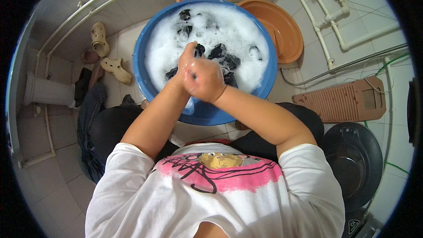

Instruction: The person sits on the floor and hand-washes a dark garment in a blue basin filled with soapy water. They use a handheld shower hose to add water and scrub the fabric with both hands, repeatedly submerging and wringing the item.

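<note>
A blue basin (143, 57) full of white suds stands on the tiled floor in front of me. Dark wet garments (222, 55) poke through the foam. Both my hands meet over the near side of the basin. My left hand (187, 59) and my right hand (205, 80) are pressed together, closed around a piece of the dark cloth (199, 49) that sticks out above them. Most of that cloth is hidden by my fingers.
An orange basin (282, 28) leans behind the blue one at the right. A brown washboard (346, 101) lies on the floor at the right, with a black round stool (352, 163) nearer me. Beige clogs (108, 50) and white pipes (326, 22) are along the walls.
</note>
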Motion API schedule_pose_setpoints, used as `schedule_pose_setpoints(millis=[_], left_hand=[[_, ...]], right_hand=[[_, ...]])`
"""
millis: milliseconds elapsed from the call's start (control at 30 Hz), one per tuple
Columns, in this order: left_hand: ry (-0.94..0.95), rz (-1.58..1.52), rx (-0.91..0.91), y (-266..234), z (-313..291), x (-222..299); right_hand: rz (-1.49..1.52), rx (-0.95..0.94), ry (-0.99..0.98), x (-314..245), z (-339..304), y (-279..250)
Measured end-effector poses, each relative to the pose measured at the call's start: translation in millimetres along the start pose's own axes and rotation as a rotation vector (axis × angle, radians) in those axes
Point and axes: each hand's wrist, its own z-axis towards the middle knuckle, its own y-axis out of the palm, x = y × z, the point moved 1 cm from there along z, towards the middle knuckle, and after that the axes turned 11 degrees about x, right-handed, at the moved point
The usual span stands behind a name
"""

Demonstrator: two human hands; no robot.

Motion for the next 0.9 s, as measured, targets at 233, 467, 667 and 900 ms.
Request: schedule_pose_setpoints(millis=[233, 467, 667, 900], left_hand=[[0.029, 0.374, -0.063, 81.3, -74.6, 43.3], [0.115, -0.313, -0.184, 60.8, -54.7, 88.8], [-0.038, -0.368, 0.170, 43.3, -28.6, 60.6], [-0.173, -0.262, -0.111, 27.6, -18.0, 21.0]], right_hand=[[-0.313, 0.231, 0.293, 117.6, 30.9, -47.0], [-0.076, -0.533, 0.522, 133.7, 1.1, -49.4], [0.733, 0.077, 0.912, 98.0, 16.8, -33.1], [0.110, -0.089, 0.019, 10.8, 5.2, -8.6]])
